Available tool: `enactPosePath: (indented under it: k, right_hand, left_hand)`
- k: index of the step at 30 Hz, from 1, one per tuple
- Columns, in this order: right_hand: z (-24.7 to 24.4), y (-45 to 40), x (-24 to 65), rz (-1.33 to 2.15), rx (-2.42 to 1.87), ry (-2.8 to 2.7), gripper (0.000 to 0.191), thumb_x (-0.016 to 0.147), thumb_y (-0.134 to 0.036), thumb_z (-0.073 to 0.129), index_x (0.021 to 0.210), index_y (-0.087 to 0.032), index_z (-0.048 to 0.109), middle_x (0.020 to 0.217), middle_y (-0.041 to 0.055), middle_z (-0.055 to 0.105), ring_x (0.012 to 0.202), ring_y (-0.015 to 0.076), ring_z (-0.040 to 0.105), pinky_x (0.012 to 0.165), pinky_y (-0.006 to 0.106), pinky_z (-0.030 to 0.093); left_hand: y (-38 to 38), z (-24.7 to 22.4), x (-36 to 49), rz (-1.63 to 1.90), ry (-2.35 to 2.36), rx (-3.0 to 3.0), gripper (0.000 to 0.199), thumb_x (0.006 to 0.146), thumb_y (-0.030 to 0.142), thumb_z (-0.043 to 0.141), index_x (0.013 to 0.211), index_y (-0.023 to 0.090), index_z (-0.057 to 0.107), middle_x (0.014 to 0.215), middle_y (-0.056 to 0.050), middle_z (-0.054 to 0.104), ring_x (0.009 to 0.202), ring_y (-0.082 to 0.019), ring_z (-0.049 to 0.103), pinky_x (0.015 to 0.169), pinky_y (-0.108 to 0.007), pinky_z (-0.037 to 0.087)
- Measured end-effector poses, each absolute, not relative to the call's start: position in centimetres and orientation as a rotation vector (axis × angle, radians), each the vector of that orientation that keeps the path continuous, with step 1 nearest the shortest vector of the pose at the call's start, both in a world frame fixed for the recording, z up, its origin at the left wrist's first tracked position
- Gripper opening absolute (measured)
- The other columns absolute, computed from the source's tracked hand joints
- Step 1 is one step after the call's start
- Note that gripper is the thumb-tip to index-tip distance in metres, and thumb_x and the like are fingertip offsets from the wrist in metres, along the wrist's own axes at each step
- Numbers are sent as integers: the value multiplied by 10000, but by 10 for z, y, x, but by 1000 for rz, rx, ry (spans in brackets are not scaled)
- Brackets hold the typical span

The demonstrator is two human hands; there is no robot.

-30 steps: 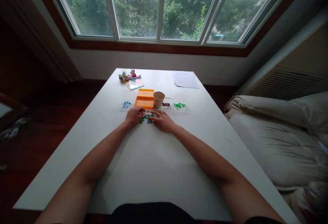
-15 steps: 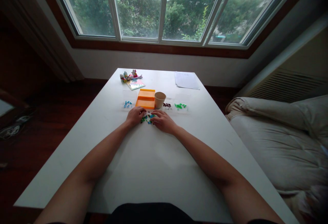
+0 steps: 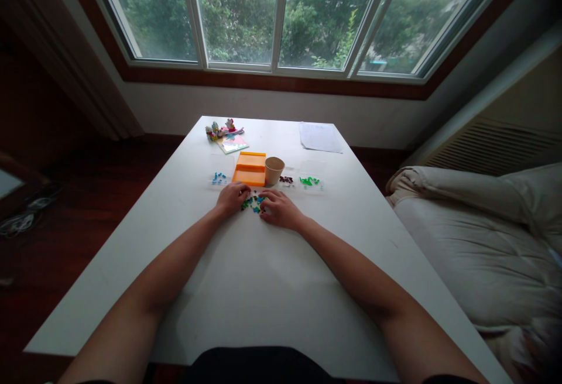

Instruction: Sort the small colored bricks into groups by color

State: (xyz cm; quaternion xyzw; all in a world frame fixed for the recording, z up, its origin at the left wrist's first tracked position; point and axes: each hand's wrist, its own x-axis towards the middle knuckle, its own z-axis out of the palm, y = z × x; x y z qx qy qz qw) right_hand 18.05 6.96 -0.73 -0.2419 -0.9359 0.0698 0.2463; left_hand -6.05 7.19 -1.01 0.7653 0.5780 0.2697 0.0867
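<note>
Already, green pieces (image 3: 309, 181) lie apart, but a mixed pile (image 3: 255, 203) remains between left hand (image 3: 232, 198) and right hand (image 3: 281, 209), grips unclear.

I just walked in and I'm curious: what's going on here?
Someone's left hand and right hand are at a pile of small coloured bits on the table; whether either grips one, I can't tell. Just beyond stand an orange tray and a cup. Blue bits lie left, brown bits and green bits right.

My remote feed: daylight from the window (image 3: 237, 15); frame corners, dark; soft shadows on the table (image 3: 246, 296); wide-angle stretch at edges; small pieces (image 3: 256, 209), indistinct to me.
</note>
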Motion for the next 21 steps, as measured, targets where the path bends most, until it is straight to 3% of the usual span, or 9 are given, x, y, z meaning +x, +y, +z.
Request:
enactPosePath:
  k: [8, 14, 21]
  right_hand:
    - [-12, 74, 180, 204, -612, -2553, 82, 860, -272, 678, 937, -248, 695, 1306, 64, 618, 1302, 271, 484, 1064, 451, 428]
    - [-8, 77, 188, 188, -614, -2554, 175, 847, -352, 717, 987, -248, 700, 1314, 83, 607, 1294, 296, 475, 1064, 490, 403]
    - [-4, 78, 188, 119, -637, -2593, 83, 902, -301, 669, 932, -245, 723, 1129, 77, 654, 1089, 253, 524, 967, 423, 409]
  left_hand:
    - [71, -9, -60, 774, 1741, 2290, 213, 903, 247, 535, 930, 217, 744, 968, -49, 705, 865, -190, 612, 774, -299, 453]
    - [72, -10, -61, 788, 1719, 2306, 214, 910, 251, 528, 924, 218, 739, 961, -46, 704, 854, -188, 612, 760, -300, 447]
    - [74, -13, -61, 799, 1708, 2300, 214, 909, 268, 531, 926, 214, 738, 943, -49, 695, 844, -185, 606, 756, -296, 446]
